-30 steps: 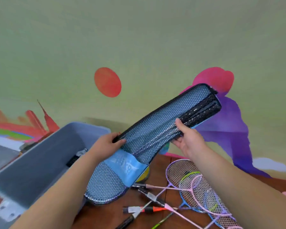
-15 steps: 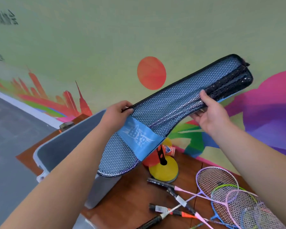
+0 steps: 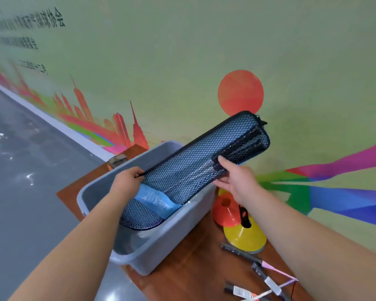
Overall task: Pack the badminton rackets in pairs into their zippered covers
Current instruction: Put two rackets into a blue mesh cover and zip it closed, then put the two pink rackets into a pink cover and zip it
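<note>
Green wall (image 3: pixel 182 51) with a painted skyline and a red disc (image 3: pixel 240 92) backs a brown wooden surface (image 3: pixel 189 270), and over it a black mesh zippered cover (image 3: pixel 189 170) is held in both hands. Its long axis runs on a slant: the rounded head end points down and left into a grey tub (image 3: pixel 161 242), and the narrow handle end points up and right, near the red disc. Dark grips of the rackets (image 3: pixel 245 146) show through the mesh at that upper end. A blue band (image 3: pixel 159 202) crosses the cover just below the left hand (image 3: pixel 126 181), whose curled fingers (image 3: pixel 132 172) pinch the cover's black zip edge. The right hand (image 3: pixel 234 179) grips the cover farther up, thumb (image 3: pixel 223 162) pressed on top of the mesh, the other fingers underneath and mostly hidden. Below the right hand's fingers sit an orange cone (image 3: pixel 224 210) and a yellow cone (image 3: pixel 245 237), just beside the tub. Loose racket handles (image 3: pixel 243 254) lie on the wood nearer the person
</note>
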Available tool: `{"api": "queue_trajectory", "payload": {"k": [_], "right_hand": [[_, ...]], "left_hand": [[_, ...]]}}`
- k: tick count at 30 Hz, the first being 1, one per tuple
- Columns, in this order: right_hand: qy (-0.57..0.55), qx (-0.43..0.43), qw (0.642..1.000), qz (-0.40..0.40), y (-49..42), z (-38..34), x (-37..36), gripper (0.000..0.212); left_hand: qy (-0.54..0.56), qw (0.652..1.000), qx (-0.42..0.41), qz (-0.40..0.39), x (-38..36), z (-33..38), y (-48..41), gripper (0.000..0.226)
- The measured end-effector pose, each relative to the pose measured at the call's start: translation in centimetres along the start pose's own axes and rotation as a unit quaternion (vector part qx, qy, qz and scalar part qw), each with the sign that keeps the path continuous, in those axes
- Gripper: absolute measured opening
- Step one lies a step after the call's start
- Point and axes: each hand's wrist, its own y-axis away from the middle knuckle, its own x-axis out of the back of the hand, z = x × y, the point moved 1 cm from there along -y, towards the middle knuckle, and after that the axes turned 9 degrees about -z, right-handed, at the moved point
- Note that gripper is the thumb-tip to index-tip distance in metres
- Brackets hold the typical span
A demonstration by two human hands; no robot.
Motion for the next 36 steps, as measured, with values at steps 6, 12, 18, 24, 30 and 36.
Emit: {"api": "queue_trajectory", "payload": {"k": [6,12,18,24,30,36], "right_hand": [[0.018,-0.033,0.999,0.013,-2.2,3.4,-1.3,0.036],[0.007,-0.054,0.998,0.031,-4.5,5.4,-0.3,0.037],[0.044,-0.098,0.993,0.04,-4.5,6.2,0.4,0.041],[0.059,-0.116,0.99,0.052,-3.3,6.7,1.8,0.042],[0.072,-0.143,0.987,0.02,0.0,6.3,4.3,0.037],[0.139,-0.157,0.978,0.024,2.4,6.3,8.0,0.03]], "left_hand": [[-0.016,0.999,0.029,-0.026,-2.0,-4.6,-1.2,0.02],[-0.033,0.996,0.039,-0.077,-4.2,-5.7,-1.7,0.022],[-0.074,0.983,0.04,-0.164,-6.3,-2.6,-1.0,0.056],[-0.041,0.973,-0.052,-0.222,-9.8,2.7,0.6,0.032],[-0.054,0.963,-0.12,-0.236,-12.9,6.0,2.5,0.023],[-0.052,0.974,-0.11,-0.191,-14.5,6.9,2.9,0.031]]}}
